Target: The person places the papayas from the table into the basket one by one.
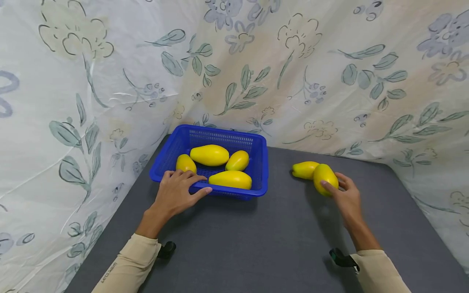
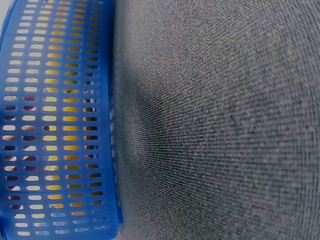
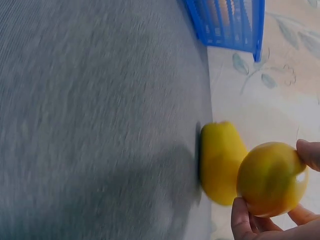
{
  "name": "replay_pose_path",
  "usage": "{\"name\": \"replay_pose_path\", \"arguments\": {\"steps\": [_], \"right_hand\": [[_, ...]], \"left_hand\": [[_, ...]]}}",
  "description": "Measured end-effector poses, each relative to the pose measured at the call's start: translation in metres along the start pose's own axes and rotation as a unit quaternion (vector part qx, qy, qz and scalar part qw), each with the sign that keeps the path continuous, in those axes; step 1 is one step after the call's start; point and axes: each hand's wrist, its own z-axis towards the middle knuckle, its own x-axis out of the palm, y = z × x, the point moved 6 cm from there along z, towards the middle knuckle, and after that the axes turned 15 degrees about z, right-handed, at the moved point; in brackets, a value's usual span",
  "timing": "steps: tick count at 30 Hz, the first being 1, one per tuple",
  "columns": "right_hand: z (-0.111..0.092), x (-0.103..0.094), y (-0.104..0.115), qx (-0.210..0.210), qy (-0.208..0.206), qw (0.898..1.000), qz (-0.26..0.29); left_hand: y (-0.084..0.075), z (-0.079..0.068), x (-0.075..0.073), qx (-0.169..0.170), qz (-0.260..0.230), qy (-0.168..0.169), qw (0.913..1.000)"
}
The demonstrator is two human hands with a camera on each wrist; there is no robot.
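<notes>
In the head view, my right hand (image 1: 347, 198) grips a yellow papaya (image 1: 325, 179) between thumb and fingers, raised over the table. Another papaya (image 1: 305, 170) lies on the table just behind it; the right wrist view shows the held papaya (image 3: 271, 179) overlapping the lying one (image 3: 219, 162). My left hand (image 1: 176, 192) holds the near rim of a blue plastic basket (image 1: 258, 189) at its left part, fingers over the edge and thumb along the rim. Inside the basket lie several papayas (image 1: 209, 155). Through the slotted wall (image 2: 60, 120) in the left wrist view, yellow fruit and parts of fingers show.
The dark grey cloth-covered table (image 1: 256, 244) spreads out in front of both hands. A floral sheet (image 1: 242, 53) hangs behind the basket and along both sides. Dark wrist straps (image 1: 166, 250) sit at the sleeve cuffs.
</notes>
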Motion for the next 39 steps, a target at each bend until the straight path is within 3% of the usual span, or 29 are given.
{"name": "replay_pose_path", "arguments": {"steps": [10,25,39], "right_hand": [[-0.018,0.031,0.021,-0.028,0.052,0.996,0.069],[-0.039,0.076,0.046,-0.036,0.102,0.986,0.125],[-0.056,0.117,0.067,-0.034,0.130,0.982,0.135]], "left_hand": [[0.002,-0.001,0.000,0.005,0.001,0.005,1.0000],[0.006,0.000,0.000,0.010,-0.002,0.007,0.9999],[0.007,0.000,0.000,0.007,-0.007,0.005,0.9999]]}}
